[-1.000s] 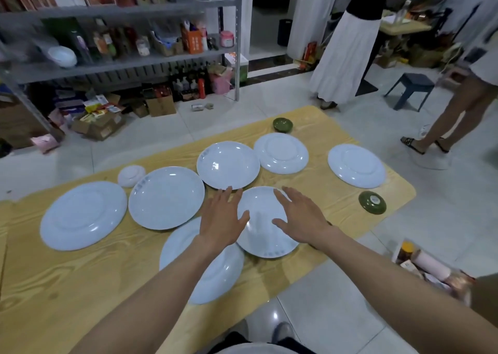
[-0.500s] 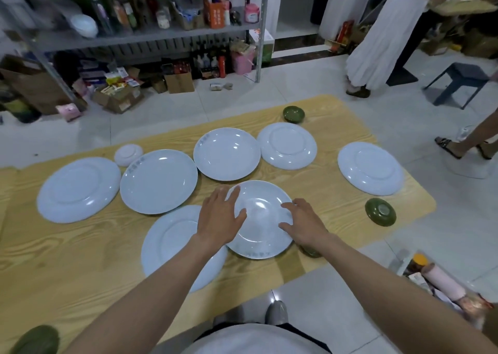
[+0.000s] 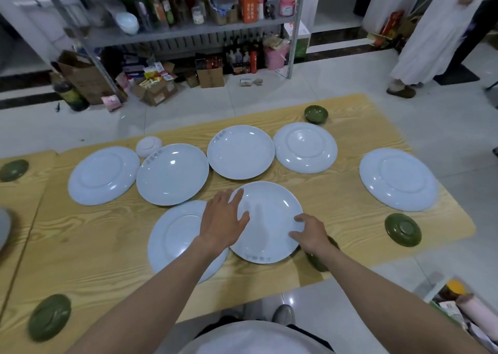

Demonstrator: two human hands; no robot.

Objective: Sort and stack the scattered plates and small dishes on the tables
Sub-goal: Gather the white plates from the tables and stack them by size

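Several white plates lie scattered on a wooden table (image 3: 89, 246). The nearest upright plate (image 3: 269, 219) overlaps an upside-down plate (image 3: 175, 237) to its left. My left hand (image 3: 223, 219) lies flat with fingers spread over the nearest plate's left rim. My right hand (image 3: 310, 232) curls its fingers on that plate's right rim. More white plates sit at the far left (image 3: 103, 174), middle (image 3: 172, 174), (image 3: 241, 151), (image 3: 305, 147) and right (image 3: 398, 178). A small white dish (image 3: 148, 146) and green small dishes (image 3: 315, 113), (image 3: 403, 229), (image 3: 49, 317), (image 3: 13, 170) are spread around; one green dish (image 3: 319, 260) is half hidden under my right wrist.
A second table (image 3: 16, 213) adjoins on the left. Beyond the table stand metal shelves (image 3: 188, 30) with bottles and cardboard boxes (image 3: 156, 89) on the floor. A person in a white skirt (image 3: 431, 35) stands at the far right. A box of items (image 3: 463, 308) sits on the floor near right.
My right hand has slid from the plate's middle to its right rim and curled its fingers. The left hand stays on the left rim. The view tilted down, showing more of the table.
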